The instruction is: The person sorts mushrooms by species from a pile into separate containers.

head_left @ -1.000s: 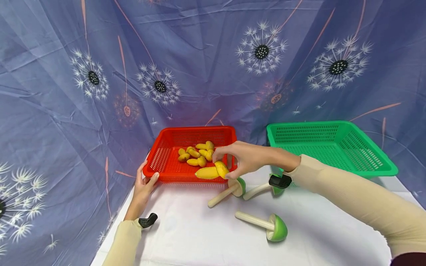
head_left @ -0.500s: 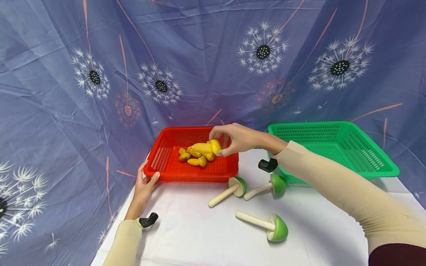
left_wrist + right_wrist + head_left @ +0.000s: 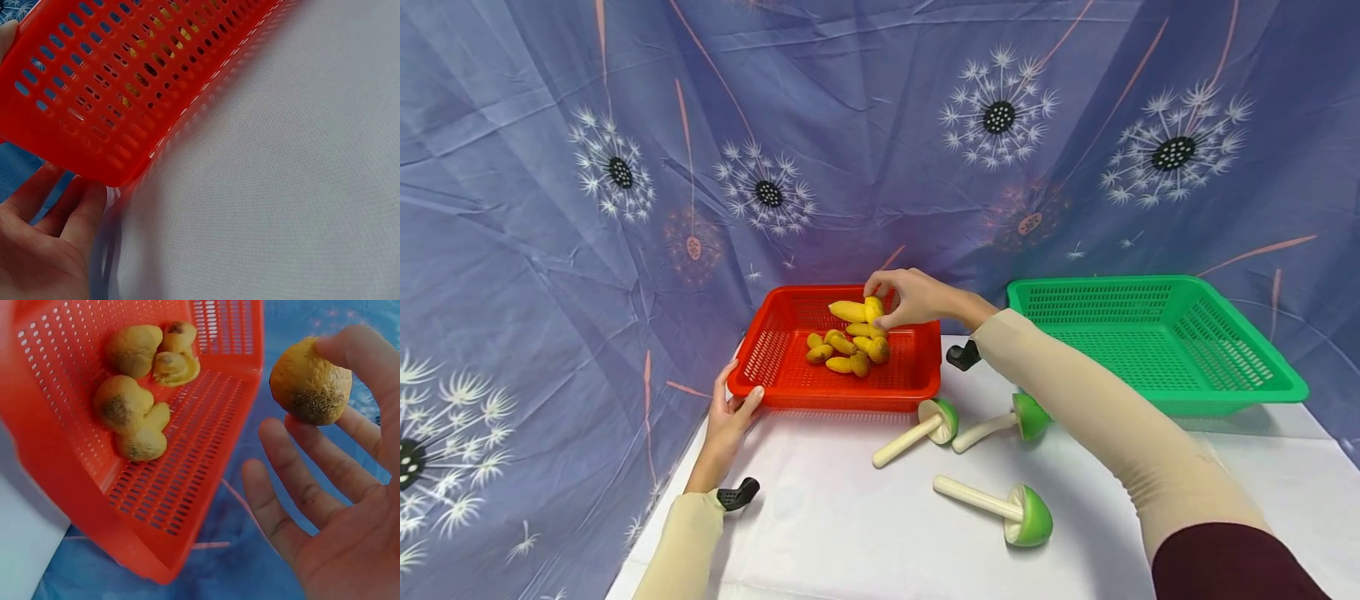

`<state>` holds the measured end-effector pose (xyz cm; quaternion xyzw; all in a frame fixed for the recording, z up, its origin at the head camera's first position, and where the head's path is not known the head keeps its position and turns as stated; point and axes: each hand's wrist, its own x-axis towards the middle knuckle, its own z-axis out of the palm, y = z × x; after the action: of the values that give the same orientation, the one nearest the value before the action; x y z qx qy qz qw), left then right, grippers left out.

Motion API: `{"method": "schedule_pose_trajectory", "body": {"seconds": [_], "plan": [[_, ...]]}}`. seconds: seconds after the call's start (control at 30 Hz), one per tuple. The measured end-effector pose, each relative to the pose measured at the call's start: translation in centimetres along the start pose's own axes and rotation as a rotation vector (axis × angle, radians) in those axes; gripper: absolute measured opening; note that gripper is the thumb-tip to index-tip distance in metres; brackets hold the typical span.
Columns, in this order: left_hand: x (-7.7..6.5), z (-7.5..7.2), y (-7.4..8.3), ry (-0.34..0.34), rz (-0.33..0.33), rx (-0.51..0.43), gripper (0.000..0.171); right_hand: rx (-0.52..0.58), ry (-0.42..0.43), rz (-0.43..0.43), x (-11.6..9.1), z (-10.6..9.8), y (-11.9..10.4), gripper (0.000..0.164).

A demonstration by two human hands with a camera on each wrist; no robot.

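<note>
My right hand (image 3: 913, 297) pinches a toy yellow mushroom (image 3: 848, 312) by its cap, above the back of the red basket (image 3: 835, 400). In the right wrist view, the rounded, dark-flecked cap sits between thumb and fingertips, with the other fingers spread. Several smaller yellow mushrooms (image 3: 850, 364) lie in a cluster inside the basket. My left hand (image 3: 726, 425) holds the basket's front left corner, thumb over the rim. Seen from the left wrist, its fingers (image 3: 84, 215) curl against the basket's end wall.
Three green-capped mushrooms with pale stems lie on the white tabletop: one (image 3: 938, 422) by the red basket's front right corner, one (image 3: 1030, 418) beside it, another (image 3: 1030, 515) nearer me. A green basket (image 3: 1157, 333) stands at the right. Patterned blue cloth (image 3: 880, 167) hangs behind.
My right hand has carried the yellow mushroom from the red basket's front right rim back and slightly left, to over its rear side. The left hand stays on the corner.
</note>
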<state>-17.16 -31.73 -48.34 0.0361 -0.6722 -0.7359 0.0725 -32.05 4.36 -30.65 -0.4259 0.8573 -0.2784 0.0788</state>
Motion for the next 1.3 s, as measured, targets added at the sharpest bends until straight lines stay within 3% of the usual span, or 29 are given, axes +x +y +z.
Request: {"method": "schedule_pose_trajectory", "body": {"seconds": [0.53, 0.9, 1.3], "plan": [[0.1, 0.3, 0.1, 0.02, -0.017, -0.001, 0.077, -0.001, 0.042, 0.14, 3.9, 3.0, 3.2, 0.039], [0.2, 0.1, 0.2, 0.018, -0.005, -0.014, 0.077, -0.012, 0.038, 0.188, 4.2, 3.6, 3.5, 0.04], [0.2, 0.2, 0.2, 0.013, 0.011, -0.032, 0.076, 0.047, 0.031, 0.218, 4.2, 4.3, 3.8, 0.044]]}}
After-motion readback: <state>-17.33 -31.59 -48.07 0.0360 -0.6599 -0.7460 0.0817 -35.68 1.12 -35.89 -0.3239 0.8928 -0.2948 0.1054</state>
